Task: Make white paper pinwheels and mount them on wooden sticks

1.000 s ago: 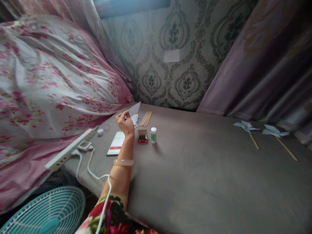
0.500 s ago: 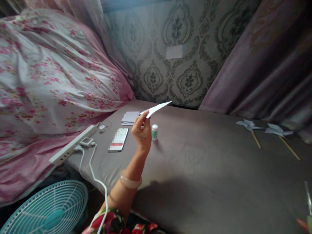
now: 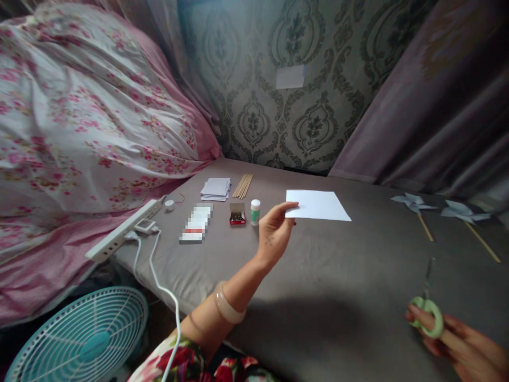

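A white sheet of paper is pinched at its left edge by my left hand, held above the grey bed surface. My right hand, low at the right, grips scissors by their light green handles, fingers through the loops. The blades point up and away, apart from the paper. Just beyond my left hand stands a small white bottle with a green label. Beside it is an open red box of small dark pieces.
Behind lie a stack of white paper and several wooden sticks. A phone and a power strip are on the left, above a teal fan. Two paper pinwheels lie at right.
My left hand has moved right with the paper, which has turned flatter to view, uncovering the sticks and red box. My right hand with the scissors has come in from the right edge.
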The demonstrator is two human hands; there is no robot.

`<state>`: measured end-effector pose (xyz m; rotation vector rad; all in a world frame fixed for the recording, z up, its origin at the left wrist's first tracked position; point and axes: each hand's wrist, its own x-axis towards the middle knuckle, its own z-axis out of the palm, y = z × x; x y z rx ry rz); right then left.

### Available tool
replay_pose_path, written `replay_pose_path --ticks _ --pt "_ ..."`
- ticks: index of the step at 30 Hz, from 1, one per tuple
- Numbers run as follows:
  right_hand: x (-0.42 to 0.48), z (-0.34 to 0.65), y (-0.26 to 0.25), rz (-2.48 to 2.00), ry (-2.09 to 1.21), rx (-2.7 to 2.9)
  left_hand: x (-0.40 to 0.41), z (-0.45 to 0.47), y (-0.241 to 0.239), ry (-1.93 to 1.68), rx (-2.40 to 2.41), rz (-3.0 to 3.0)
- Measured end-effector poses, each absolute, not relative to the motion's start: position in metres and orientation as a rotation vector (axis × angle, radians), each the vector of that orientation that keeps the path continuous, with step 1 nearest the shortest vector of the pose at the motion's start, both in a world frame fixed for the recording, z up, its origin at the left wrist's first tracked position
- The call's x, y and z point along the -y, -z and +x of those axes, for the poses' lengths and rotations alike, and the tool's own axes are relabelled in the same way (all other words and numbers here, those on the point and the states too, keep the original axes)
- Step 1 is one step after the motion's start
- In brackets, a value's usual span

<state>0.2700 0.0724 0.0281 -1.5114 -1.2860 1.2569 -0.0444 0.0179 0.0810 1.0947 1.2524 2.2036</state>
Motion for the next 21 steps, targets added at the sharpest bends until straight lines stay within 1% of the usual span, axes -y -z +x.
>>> replay_pose_path --ticks 4,11,17,21 --pt "-0.072 0.242 -0.046 -1.548 -1.396 1.236 -0.021 -0.036 -0.078 -2.034 -1.114 0.96" --pt "-0.086 0.216 -0.048 -1.297 -1.514 1.16 -0.024 -0.032 -0.063 -1.851 -0.897 0.786" --pt "-0.094 0.194 -0.05 -1.074 -1.648 1.3 -0.029 -0.028 -0.061 -1.795 -1.108 0.759" --pt "-0.096 0.176 -0.052 -1.039 -1.691 1.19 -0.033 -0.023 -0.06 -1.78 -1.124 0.8"
